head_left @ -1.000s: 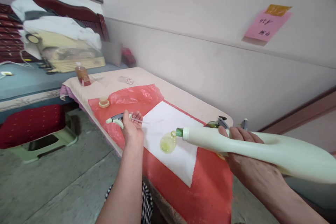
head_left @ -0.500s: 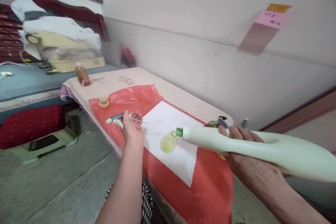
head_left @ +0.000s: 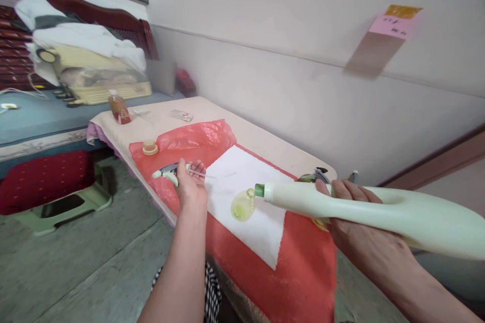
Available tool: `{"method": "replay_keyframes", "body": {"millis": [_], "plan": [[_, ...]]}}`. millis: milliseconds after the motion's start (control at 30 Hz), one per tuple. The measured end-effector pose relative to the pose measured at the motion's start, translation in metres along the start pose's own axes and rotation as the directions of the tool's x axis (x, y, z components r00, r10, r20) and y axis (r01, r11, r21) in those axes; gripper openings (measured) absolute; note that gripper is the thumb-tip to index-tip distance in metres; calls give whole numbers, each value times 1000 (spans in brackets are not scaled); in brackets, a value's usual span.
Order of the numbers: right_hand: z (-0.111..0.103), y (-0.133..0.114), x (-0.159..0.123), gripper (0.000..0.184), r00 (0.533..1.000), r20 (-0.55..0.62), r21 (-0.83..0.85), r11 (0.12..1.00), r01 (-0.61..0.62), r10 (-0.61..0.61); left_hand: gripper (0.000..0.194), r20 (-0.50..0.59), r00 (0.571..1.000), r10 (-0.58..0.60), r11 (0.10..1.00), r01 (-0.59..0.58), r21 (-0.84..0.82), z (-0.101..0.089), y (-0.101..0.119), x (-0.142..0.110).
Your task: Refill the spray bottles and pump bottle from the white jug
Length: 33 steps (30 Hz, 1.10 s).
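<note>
My left hand [head_left: 192, 180] is closed around a spray trigger head [head_left: 168, 171], grey and pale green, whose clear tube points right over the white cloth [head_left: 261, 239]. In my right hand [head_left: 361, 212], a large pale green bottle [head_left: 299, 199] is tipped nearly level, gripped by its handle. Its uncapped mouth with a darker green spout faces left, beside the neck of a small round yellow-green bottle [head_left: 242, 207]. That small bottle stands on the cloth with some yellowish liquid in its bottom. Whether spout and neck touch, I cannot tell.
Red plastic sheeting [head_left: 261, 292] lies under the cloth, with a beige cap [head_left: 150, 147] at its left. Behind the big bottle stands another spray bottle [head_left: 320, 176], partly hidden. Farther back is a brown drink bottle [head_left: 119, 108]. A stool [head_left: 64, 207] stands left, the wall right.
The large green bottle in my right hand has shifted very slightly. The far part of the red sheet has moved a little. My left hand stays put.
</note>
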State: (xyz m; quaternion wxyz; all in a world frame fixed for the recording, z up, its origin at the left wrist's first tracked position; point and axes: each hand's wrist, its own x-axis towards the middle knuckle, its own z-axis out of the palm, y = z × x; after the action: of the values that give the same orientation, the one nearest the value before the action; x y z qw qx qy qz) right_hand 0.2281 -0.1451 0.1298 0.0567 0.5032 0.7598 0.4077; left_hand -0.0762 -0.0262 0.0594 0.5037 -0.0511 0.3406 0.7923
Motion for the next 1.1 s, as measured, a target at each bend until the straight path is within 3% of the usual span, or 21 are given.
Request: {"method": "replay_keyframes", "body": {"millis": [167,1100], "plan": [[-3,0,1,53,1000,5,-82,996,20,-20,22,7,1000,2,1000,-2,6,-1,0,1],[-16,7,9,50,997,21,-184,980,71,-69,21,-14,1000,4,1000,-4,5,-1,1,1]]}}
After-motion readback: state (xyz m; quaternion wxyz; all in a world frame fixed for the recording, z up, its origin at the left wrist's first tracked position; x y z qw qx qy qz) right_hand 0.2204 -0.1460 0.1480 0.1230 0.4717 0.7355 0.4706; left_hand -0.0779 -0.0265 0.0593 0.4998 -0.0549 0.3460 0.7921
